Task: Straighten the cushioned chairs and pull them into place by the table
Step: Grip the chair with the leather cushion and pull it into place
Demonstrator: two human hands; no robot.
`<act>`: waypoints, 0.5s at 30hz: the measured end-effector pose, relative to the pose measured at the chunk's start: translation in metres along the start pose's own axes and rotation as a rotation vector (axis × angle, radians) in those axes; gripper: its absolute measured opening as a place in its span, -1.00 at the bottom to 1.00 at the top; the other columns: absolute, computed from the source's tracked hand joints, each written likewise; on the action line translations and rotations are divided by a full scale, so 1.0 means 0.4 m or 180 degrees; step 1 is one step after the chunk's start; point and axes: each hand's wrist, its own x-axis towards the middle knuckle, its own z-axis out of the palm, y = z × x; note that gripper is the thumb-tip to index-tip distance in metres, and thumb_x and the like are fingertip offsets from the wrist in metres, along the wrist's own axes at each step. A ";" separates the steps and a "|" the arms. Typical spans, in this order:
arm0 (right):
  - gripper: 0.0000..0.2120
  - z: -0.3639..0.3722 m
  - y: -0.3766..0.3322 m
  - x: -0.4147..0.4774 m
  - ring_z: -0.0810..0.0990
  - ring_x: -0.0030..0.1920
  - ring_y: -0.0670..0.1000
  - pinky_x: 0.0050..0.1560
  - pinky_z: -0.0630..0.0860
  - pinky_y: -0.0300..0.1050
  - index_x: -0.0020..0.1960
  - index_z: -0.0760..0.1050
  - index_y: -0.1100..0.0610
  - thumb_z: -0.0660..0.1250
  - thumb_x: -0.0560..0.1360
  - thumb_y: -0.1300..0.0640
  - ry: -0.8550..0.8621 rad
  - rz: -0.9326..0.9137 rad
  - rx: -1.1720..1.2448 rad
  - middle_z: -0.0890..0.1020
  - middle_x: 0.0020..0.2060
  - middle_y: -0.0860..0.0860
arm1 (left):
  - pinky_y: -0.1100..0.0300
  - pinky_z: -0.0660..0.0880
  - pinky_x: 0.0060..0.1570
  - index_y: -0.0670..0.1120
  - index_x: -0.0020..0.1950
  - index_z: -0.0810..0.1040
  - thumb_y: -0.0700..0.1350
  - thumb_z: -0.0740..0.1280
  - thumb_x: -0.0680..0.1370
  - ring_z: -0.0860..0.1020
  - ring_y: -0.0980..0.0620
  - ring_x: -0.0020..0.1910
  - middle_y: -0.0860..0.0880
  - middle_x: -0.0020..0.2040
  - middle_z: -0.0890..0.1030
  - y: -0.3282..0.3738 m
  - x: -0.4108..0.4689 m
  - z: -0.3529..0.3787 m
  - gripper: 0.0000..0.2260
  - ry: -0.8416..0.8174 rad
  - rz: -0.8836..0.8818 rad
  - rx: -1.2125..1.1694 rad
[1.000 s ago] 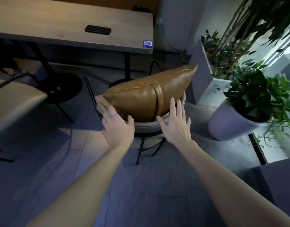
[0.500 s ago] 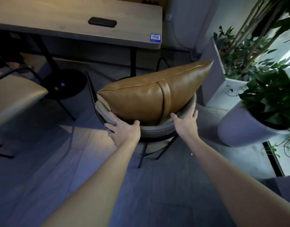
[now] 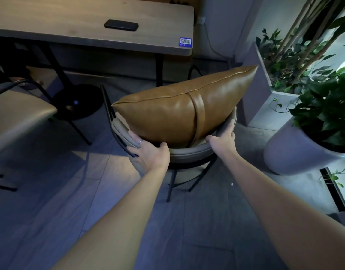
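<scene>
- Chair [image 3: 189, 152]: round grey padded back rail on a black metal frame, standing on the tiled floor [image 3: 70, 201] in front of the counter's [image 3: 70, 18] near right corner, apart from it.
- Cushion [image 3: 179, 112]: tan leather with a vertical strap, standing on edge inside the curved back rail, its right corner raised higher than its left.
- Left hand [image 3: 150, 154]: closed over the left part of the back rail, thumb on the inner side against the cushion's lower edge, fingers wrapped over the outer side; a ring [image 3: 140, 141] shows on one finger.
- Right hand [image 3: 223, 140]: closed on the right part of the rail, thumb lying on top towards the cushion, fingers running along the outer rim.
- Both forearms are extended straight towards the chair.
- Counter: wooden top with a dark phone [image 3: 121, 25] lying flat near mid-width and a blue code sticker [image 3: 185, 42] at the near right corner; black legs below.
- Second chair [image 3: 17, 117]: grey seat with dark armrest, at far left, well apart from the gripped chair.
- Plant pot [image 3: 296, 149]: round, grey, leafy, on the floor just right of the chair; a taller planter [image 3: 265, 90] stands behind it.
</scene>
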 end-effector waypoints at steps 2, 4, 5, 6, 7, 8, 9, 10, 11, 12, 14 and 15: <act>0.04 0.005 -0.002 -0.014 0.29 0.54 0.32 0.38 0.34 0.14 0.68 -0.34 -0.11 0.37 0.53 0.15 -0.0020 0.0012 0.0001 -0.02 0.69 0.14 | -0.14 0.29 0.39 0.06 0.64 -0.27 -0.09 0.37 0.54 0.28 -0.44 0.43 -0.27 0.59 0.06 -0.012 -0.002 -0.010 -0.07 0.0036 0.0012 -0.0029; 0.04 0.013 0.000 -0.033 0.30 0.53 0.32 0.39 0.34 0.17 0.68 -0.35 -0.11 0.37 0.53 0.15 -0.0027 0.0003 0.0015 0.02 0.67 0.15 | -0.16 0.30 0.39 0.04 0.65 -0.24 -0.07 0.38 0.51 0.34 -0.45 0.38 -0.28 0.55 0.14 -0.026 -0.002 -0.027 -0.06 0.0088 0.0051 -0.0013; 0.04 0.017 0.002 -0.044 0.30 0.53 0.32 0.39 0.34 0.17 0.67 -0.35 -0.11 0.37 0.53 0.14 -0.0021 -0.0002 0.0020 0.04 0.67 0.16 | -0.18 0.32 0.40 0.04 0.65 -0.23 -0.06 0.38 0.50 0.37 -0.45 0.35 -0.28 0.52 0.18 -0.032 -0.003 -0.037 -0.06 0.0105 0.0084 -0.0001; 0.04 0.023 0.005 -0.055 0.30 0.53 0.32 0.40 0.34 0.18 0.67 -0.35 -0.11 0.37 0.53 0.13 -0.0021 0.0005 0.0024 0.05 0.66 0.16 | -0.19 0.34 0.39 0.03 0.65 -0.21 -0.06 0.39 0.49 0.40 -0.44 0.32 -0.27 0.49 0.22 -0.038 -0.004 -0.048 -0.06 0.0115 0.0126 0.0010; 0.04 0.028 0.009 -0.067 0.30 0.53 0.33 0.40 0.34 0.19 0.67 -0.35 -0.11 0.37 0.53 0.13 -0.0022 0.0021 0.0029 0.05 0.66 0.16 | -0.19 0.35 0.38 0.03 0.66 -0.20 -0.06 0.39 0.48 0.42 -0.43 0.29 -0.27 0.46 0.25 -0.043 -0.005 -0.059 -0.06 0.0122 0.0169 0.0013; 0.04 0.034 0.011 -0.079 0.30 0.53 0.33 0.40 0.34 0.20 0.67 -0.36 -0.12 0.37 0.53 0.12 -0.0015 0.0040 0.0029 0.06 0.66 0.17 | -0.19 0.36 0.37 0.02 0.66 -0.18 -0.07 0.39 0.48 0.43 -0.42 0.28 -0.27 0.44 0.27 -0.048 -0.005 -0.070 -0.06 0.0122 0.0201 0.0013; 0.04 0.040 0.013 -0.092 0.31 0.52 0.34 0.39 0.35 0.20 0.67 -0.36 -0.13 0.37 0.53 0.12 -0.0003 0.0061 0.0020 0.07 0.65 0.17 | -0.19 0.37 0.36 0.02 0.66 -0.17 -0.07 0.39 0.47 0.44 -0.41 0.26 -0.26 0.43 0.28 -0.054 -0.005 -0.081 -0.07 0.0112 0.0217 0.0013; 0.05 0.047 0.015 -0.105 0.32 0.51 0.34 0.38 0.35 0.20 0.66 -0.37 -0.13 0.37 0.53 0.11 0.0009 0.0086 0.0009 0.08 0.65 0.18 | -0.19 0.38 0.35 0.02 0.66 -0.15 -0.08 0.38 0.47 0.45 -0.40 0.25 -0.25 0.42 0.29 -0.060 -0.005 -0.093 -0.08 0.0097 0.0224 0.0008; 0.05 0.055 0.017 -0.118 0.32 0.50 0.35 0.38 0.35 0.21 0.66 -0.37 -0.14 0.37 0.52 0.11 0.0025 0.0115 -0.0006 0.08 0.65 0.18 | -0.20 0.39 0.34 0.03 0.66 -0.13 -0.09 0.38 0.47 0.45 -0.39 0.25 -0.24 0.41 0.29 -0.067 -0.003 -0.105 -0.09 0.0078 0.0233 -0.0009; 0.06 0.063 0.017 -0.132 0.33 0.50 0.36 0.38 0.35 0.21 0.66 -0.37 -0.14 0.38 0.51 0.11 0.0041 0.0148 -0.0021 0.09 0.65 0.19 | -0.21 0.40 0.33 0.03 0.66 -0.09 -0.10 0.37 0.46 0.45 -0.38 0.25 -0.23 0.40 0.30 -0.075 0.000 -0.118 -0.11 0.0058 0.0243 -0.0035; 0.08 0.082 0.019 -0.165 0.34 0.49 0.38 0.37 0.36 0.22 0.65 -0.38 -0.15 0.40 0.50 0.10 0.0064 0.0209 -0.0048 0.08 0.65 0.19 | -0.21 0.41 0.32 0.01 0.65 -0.02 -0.12 0.35 0.45 0.44 -0.36 0.27 -0.22 0.37 0.31 -0.090 0.006 -0.148 -0.15 0.0020 0.0265 -0.0101; 0.09 0.092 0.021 -0.180 0.34 0.48 0.38 0.37 0.36 0.22 0.65 -0.38 -0.15 0.40 0.50 0.10 0.0078 0.0238 -0.0050 0.08 0.65 0.19 | -0.21 0.41 0.33 -0.01 0.64 0.01 -0.14 0.35 0.45 0.43 -0.34 0.27 -0.22 0.37 0.31 -0.098 0.009 -0.163 -0.17 0.0009 0.0274 -0.0118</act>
